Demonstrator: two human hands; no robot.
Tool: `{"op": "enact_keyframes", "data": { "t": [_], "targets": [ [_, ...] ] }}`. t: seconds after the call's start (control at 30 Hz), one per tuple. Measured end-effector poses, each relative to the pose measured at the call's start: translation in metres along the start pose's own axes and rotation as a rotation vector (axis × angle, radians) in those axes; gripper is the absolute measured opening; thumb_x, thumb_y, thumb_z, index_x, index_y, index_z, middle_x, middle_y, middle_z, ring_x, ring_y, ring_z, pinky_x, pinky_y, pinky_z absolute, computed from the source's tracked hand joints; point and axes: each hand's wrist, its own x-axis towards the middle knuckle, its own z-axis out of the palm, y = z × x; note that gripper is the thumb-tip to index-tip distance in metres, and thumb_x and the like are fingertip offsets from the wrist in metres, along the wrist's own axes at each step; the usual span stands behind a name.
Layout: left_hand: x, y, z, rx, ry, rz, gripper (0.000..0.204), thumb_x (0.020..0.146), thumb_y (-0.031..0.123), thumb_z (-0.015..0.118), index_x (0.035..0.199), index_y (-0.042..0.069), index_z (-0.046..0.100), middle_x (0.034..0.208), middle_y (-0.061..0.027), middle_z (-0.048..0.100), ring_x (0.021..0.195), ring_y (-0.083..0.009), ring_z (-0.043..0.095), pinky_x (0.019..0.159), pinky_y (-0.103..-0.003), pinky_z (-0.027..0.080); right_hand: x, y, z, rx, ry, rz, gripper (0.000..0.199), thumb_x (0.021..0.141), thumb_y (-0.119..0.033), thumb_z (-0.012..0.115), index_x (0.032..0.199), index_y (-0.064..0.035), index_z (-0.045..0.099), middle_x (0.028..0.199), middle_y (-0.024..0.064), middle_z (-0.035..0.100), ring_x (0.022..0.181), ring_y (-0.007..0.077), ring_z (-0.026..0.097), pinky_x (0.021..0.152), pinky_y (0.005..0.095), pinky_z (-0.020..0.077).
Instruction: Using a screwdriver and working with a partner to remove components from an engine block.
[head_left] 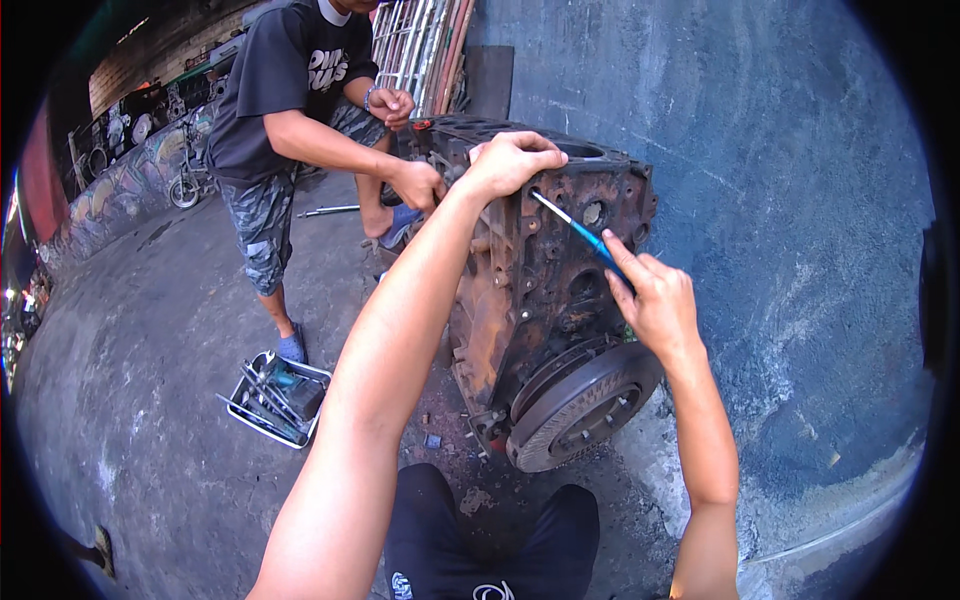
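A rusty engine block (500, 290) stands before me, with a large ribbed wheel-like pulley (585, 405) low on its near face. My left hand (512, 163) bends over the block's top near edge, fingers curled against it; their undersides are hidden. In my right hand (650, 300) is a screwdriver (588, 237) with a blue handle and a bright shaft, the index finger laid along it. Its tip meets the near face at a small hole just below my left hand.
A co-worker (300, 110) bends at the block's left side, one hand (418, 186) close to it. A white tray of tools (275, 400) sits on the concrete floor (150, 370) at left. The blue wall (800, 250) rises close on the right. Metal grilles (420, 50) lean behind.
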Motion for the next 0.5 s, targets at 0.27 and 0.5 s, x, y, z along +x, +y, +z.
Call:
{"op": "enact_keyframes", "data": {
  "t": [0.27, 0.5],
  "targets": [
    [-0.008, 0.010, 0.005, 0.060, 0.037, -0.006, 0.050, 0.075, 0.057, 0.072, 0.105, 0.018, 0.078, 0.106, -0.0052, 0.075, 0.112, -0.0218, 0.063, 0.111, -0.040, 0.024, -0.013, -0.010, 0.007, 0.113, 0.029, 0.087, 0.055, 0.083, -0.013, 0.074, 0.135, -0.0186, 0.060, 0.067, 0.0110, 0.056, 0.057, 0.0325, 0.061, 0.056, 0.0449, 0.0499],
    [-0.005, 0.000, 0.002, 0.031, 0.020, 0.026, 0.049, 0.075, 0.057, 0.072, 0.104, 0.018, 0.078, 0.106, -0.0054, 0.075, 0.113, -0.0220, 0.062, 0.111, -0.042, 0.020, -0.016, -0.030, 0.011, 0.339, 0.014, 0.228, 0.049, 0.085, -0.008, 0.071, 0.133, -0.0098, 0.061, 0.080, 0.0194, 0.066, 0.070, 0.0339, 0.069, 0.066, 0.0377, 0.0539]
  ]
}}
